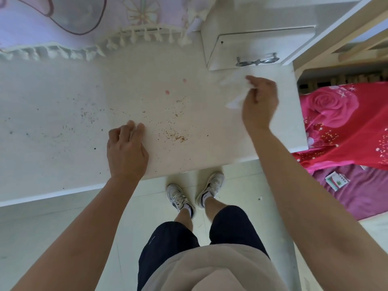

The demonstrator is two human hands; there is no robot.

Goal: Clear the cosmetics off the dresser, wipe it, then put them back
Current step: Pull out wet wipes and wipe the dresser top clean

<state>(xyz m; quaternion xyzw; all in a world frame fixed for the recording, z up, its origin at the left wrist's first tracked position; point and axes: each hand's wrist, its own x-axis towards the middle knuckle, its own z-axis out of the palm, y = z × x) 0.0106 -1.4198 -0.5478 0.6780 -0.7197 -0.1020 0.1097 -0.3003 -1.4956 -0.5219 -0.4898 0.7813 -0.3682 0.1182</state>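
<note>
The white dresser top (63, 122) stretches across the view with no cosmetics on it. Brown crumbs (176, 136) and dark specks are scattered over its middle and left, and two small pink spots (167, 92) sit further back. My right hand (259, 101) is at the right end of the top, and pinches a white tissue (233, 95) that looks blurred. My left hand (126, 150) rests on the top near the front edge, fingers loosely bent, holding nothing.
A white drawer unit with a metal handle (257, 60) stands at the back right of the top. A fringed pink cloth (84, 28) hangs at the back. A bed with red rose bedding (346, 127) lies to the right, a small packet (337, 181) on it.
</note>
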